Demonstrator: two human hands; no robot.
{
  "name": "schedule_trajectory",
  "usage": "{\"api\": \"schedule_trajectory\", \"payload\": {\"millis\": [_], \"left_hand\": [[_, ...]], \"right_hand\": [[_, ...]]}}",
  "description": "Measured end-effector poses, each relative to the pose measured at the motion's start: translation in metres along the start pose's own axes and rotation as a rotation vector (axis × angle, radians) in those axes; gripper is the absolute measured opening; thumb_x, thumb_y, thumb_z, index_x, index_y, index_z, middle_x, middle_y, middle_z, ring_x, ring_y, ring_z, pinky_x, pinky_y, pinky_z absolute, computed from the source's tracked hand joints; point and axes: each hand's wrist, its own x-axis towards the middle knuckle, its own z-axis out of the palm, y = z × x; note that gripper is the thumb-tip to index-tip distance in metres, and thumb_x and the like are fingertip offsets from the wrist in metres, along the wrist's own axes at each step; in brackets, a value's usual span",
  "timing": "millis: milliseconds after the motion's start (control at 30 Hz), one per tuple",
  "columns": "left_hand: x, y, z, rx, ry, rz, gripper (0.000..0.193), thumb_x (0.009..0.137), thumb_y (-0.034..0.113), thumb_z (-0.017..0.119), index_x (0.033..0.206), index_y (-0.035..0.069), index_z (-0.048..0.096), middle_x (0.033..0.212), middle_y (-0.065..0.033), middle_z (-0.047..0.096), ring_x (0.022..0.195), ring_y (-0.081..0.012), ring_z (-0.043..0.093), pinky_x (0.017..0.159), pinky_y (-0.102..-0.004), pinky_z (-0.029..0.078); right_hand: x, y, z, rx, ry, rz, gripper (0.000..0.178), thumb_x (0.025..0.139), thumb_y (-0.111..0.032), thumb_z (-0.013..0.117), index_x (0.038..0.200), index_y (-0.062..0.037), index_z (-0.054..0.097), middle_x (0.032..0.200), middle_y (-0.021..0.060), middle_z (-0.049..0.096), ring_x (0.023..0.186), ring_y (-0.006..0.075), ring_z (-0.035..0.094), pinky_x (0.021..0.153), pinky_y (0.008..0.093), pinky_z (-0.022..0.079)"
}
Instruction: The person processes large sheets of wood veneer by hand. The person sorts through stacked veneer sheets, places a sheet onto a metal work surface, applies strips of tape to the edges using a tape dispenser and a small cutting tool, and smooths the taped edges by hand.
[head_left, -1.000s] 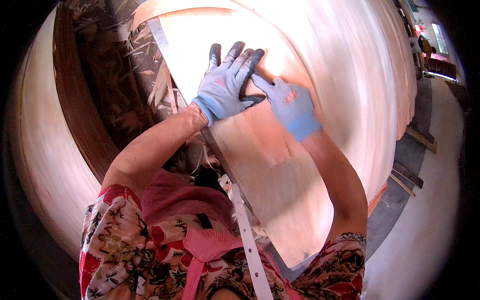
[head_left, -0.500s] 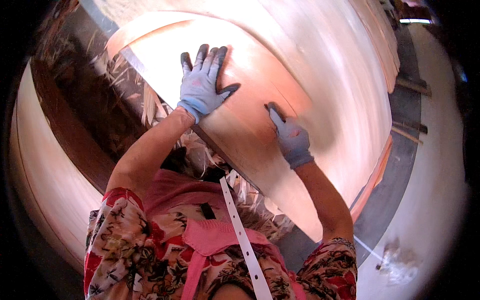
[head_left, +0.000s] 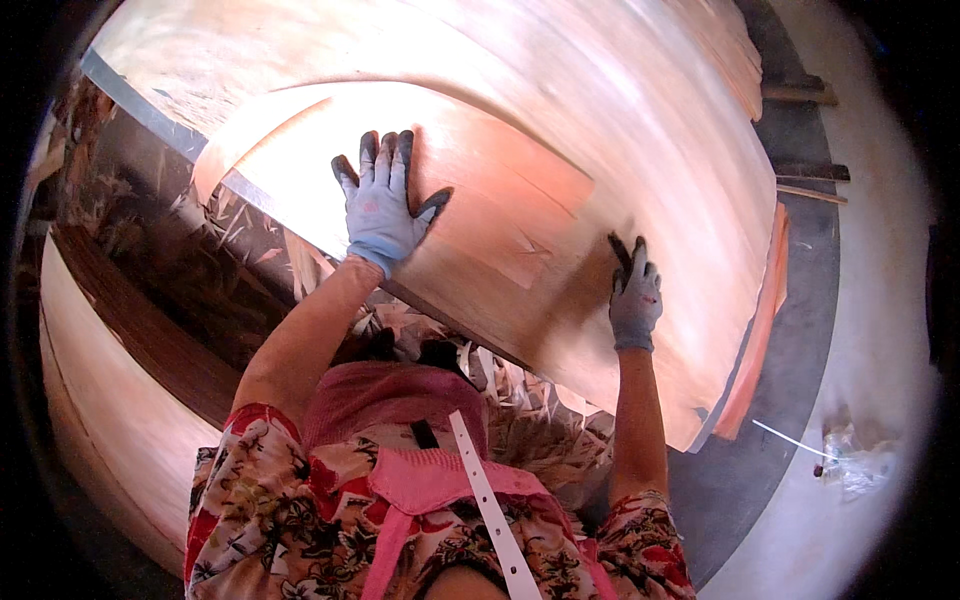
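A reddish veneer piece (head_left: 480, 215) lies over a large pale veneer sheet (head_left: 660, 150) with curved grain. My left hand (head_left: 383, 215), in a grey glove with dark fingertips, lies flat on the reddish piece near its left part, fingers spread. My right hand (head_left: 636, 295), gloved alike, is over the pale sheet to the right of that piece. Its thumb and forefinger point away from me, apart; the other fingers look partly bent, and I see nothing held. A small crease or tear (head_left: 530, 243) shows near the reddish piece's lower right corner.
Veneer scraps (head_left: 510, 385) heap below the near edge of the sheets. Another curved stack of pale sheets (head_left: 110, 390) stands at left. Dark slats (head_left: 815, 172) stick out at the right, and a clear plastic bag (head_left: 855, 465) lies on the floor.
My right hand has moved right and slightly nearer, off the reddish piece. The view has shifted; my left hand stays pressed on the piece. A crease now shows near the piece's corner.
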Motion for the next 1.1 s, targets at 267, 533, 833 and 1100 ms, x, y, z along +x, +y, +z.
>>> {"api": "schedule_trajectory", "payload": {"millis": [267,533,833,1100], "left_hand": [[0.002,-0.001,-0.001,0.048,-0.02,0.014,0.098,0.088,0.07,0.048,0.157,0.01,0.015,0.155,-0.0199,0.032,0.148,-0.0403,0.019,0.113,-0.0685,0.008],[0.005,0.0,-0.002,0.04,-0.046,0.001,0.094,0.088,0.069,0.048,0.157,0.014,0.018,0.153,-0.0202,0.035,0.146,-0.0424,0.022,0.112,-0.0708,0.008],[0.008,-0.006,-0.007,0.137,-0.07,0.077,0.089,0.088,0.066,0.051,0.155,0.013,0.025,0.149,-0.0189,0.04,0.143,-0.0397,0.029,0.114,-0.0677,0.008],[0.096,-0.064,0.01,0.219,0.284,0.053,0.082,0.094,0.063,0.045,0.157,0.016,0.02,0.157,-0.0166,0.029,0.146,-0.0355,0.026,0.111,-0.0694,0.019]], "right_hand": [[-0.035,-0.125,-0.017,0.31,0.093,-0.457,0.033,0.084,-0.014,0.059,0.117,-0.0122,0.058,0.103,0.0131,0.059,0.1,0.0337,0.058,0.083,0.0465,0.05],[-0.089,-0.142,0.016,0.494,-0.236,-0.697,0.018,0.084,-0.017,0.06,0.098,-0.0067,0.065,0.103,0.0161,0.061,0.096,0.0386,0.061,0.086,0.0498,0.049],[0.004,-0.206,-0.015,0.458,-0.105,-0.561,0.036,0.094,-0.016,0.051,0.129,-0.0076,0.055,0.103,0.0184,0.064,0.081,0.0367,0.066,0.068,0.0446,0.053],[0.001,-0.21,-0.011,0.419,-0.011,-0.573,0.035,0.088,-0.011,0.049,0.122,-0.0077,0.056,0.1,0.018,0.065,0.078,0.0319,0.067,0.062,0.0399,0.053]]}}
